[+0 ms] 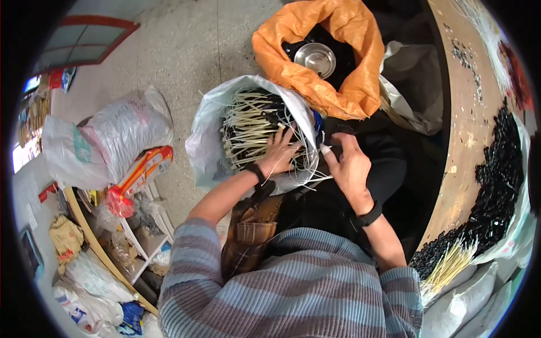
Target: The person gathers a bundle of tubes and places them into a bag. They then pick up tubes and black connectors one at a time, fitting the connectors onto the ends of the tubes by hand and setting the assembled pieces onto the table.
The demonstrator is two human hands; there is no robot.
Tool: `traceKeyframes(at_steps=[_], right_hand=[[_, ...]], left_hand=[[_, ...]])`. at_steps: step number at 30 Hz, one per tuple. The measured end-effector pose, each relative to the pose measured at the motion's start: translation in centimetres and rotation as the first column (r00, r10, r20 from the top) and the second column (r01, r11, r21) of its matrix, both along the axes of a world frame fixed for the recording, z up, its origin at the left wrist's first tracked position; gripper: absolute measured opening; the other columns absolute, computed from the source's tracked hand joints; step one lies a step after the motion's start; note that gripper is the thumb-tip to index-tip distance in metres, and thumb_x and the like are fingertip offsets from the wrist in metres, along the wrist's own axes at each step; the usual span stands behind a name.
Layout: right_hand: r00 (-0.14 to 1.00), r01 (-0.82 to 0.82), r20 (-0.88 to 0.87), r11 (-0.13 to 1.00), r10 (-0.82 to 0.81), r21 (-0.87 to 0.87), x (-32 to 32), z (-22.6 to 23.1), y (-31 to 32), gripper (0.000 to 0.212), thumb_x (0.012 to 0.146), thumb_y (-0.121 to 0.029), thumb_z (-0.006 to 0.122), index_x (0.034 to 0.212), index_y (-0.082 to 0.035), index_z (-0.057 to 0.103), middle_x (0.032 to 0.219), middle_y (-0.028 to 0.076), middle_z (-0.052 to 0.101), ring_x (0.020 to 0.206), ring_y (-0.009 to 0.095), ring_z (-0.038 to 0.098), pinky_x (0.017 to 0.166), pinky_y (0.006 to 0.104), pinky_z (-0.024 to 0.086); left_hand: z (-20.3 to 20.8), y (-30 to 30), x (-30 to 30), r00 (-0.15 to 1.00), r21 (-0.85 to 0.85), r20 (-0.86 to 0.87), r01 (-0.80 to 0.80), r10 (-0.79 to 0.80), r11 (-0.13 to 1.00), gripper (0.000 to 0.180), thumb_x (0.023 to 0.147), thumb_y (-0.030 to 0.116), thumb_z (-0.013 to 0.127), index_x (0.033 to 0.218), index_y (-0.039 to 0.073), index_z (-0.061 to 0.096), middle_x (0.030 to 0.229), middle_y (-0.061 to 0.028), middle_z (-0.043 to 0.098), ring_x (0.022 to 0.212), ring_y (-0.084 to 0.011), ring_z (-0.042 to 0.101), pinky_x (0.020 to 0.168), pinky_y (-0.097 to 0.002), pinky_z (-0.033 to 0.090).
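In front of me stands an open white woven sack (203, 135) packed with thin cream-coloured strands (248, 124) and black pieces among them. My left hand (277, 152) rests on the strands at the sack's near right side, its fingers spread. Just right of the sack's rim is my right hand (351, 169), with thumb and curled fingers drawn together. What they pinch, if anything, is too small to make out. White covers the tip of that thumb. Several loose white strands (313, 176) hang over the rim between the hands.
Beyond the white sack, an orange sack (360, 62) holds black pieces and a round metal bowl (315, 59). On the right, a wooden table (451, 186) carries a heap of small black pieces (499, 169) and a strand bundle (451, 265). Stuffed sacks (121, 135) and a cluttered shelf (107, 253) stand left.
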State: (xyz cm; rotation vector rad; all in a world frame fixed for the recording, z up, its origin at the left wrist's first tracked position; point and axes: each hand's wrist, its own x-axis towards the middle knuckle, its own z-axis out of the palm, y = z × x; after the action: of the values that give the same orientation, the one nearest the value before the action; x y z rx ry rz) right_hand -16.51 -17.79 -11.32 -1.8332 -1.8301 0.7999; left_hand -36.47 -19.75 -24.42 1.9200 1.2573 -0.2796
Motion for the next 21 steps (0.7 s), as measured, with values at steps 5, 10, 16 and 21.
traceKeyframes(at_steps=[5, 10, 16, 21], right_hand=[[0.925, -0.237, 0.123, 0.797, 0.36, -0.556, -1.0, -3.7, -0.4, 0.039, 0.079, -0.045, 0.065, 0.084, -0.006, 0.067, 0.078, 0.017, 0.066, 0.073, 0.037, 0.064, 0.063, 0.0458, 0.051], [0.954, -0.298, -0.046, 0.936, 0.295, -0.188, -2.8, -6.0, -3.3, 0.012, 0.072, -0.021, 0.062, 0.065, -0.013, 0.068, 0.065, 0.012, 0.064, 0.066, 0.033, 0.065, 0.06, 0.0437, 0.053], [0.908, -0.409, -0.12, 0.911, 0.402, -0.042, -5.9, -5.5, -3.7, 0.01, 0.068, -0.016, 0.061, 0.059, -0.016, 0.064, 0.061, 0.01, 0.061, 0.061, 0.031, 0.063, 0.054, 0.0426, 0.05], [0.955, -0.256, -0.205, 0.944, 0.214, -0.208, -0.7, -6.4, -2.5, 0.008, 0.069, -0.014, 0.066, 0.062, -0.012, 0.063, 0.066, 0.013, 0.061, 0.064, 0.034, 0.061, 0.056, 0.0418, 0.049]], left_hand=[[-2.4, -3.2, -5.1, 0.96, 0.403, -0.162, 0.276, -0.229, 0.873, 0.087, 0.062, 0.016, 0.076, 0.14, 0.029, 0.041, 0.157, -0.0168, 0.004, 0.142, -0.0445, 0.008, 0.103, -0.0668, 0.022], [-4.7, -4.5, -4.1, 0.976, 0.382, -0.171, 0.189, -0.132, 0.904, 0.059, 0.078, 0.024, 0.065, 0.134, 0.03, 0.048, 0.156, -0.0207, 0.004, 0.141, -0.0484, 0.005, 0.103, -0.0718, 0.014], [-8.2, -6.3, -7.3, 0.886, 0.216, -0.436, 0.276, -0.16, 0.936, 0.066, 0.082, 0.044, 0.058, 0.143, 0.026, 0.039, 0.152, -0.0246, 0.014, 0.14, -0.0505, 0.006, 0.102, -0.0737, 0.012], [-7.1, -2.1, -4.4, 0.981, 0.269, -0.184, 0.103, -0.054, 0.958, 0.066, 0.084, 0.023, 0.06, 0.142, 0.04, 0.033, 0.153, -0.0263, 0.002, 0.139, -0.0524, 0.003, 0.102, -0.0727, 0.01]])
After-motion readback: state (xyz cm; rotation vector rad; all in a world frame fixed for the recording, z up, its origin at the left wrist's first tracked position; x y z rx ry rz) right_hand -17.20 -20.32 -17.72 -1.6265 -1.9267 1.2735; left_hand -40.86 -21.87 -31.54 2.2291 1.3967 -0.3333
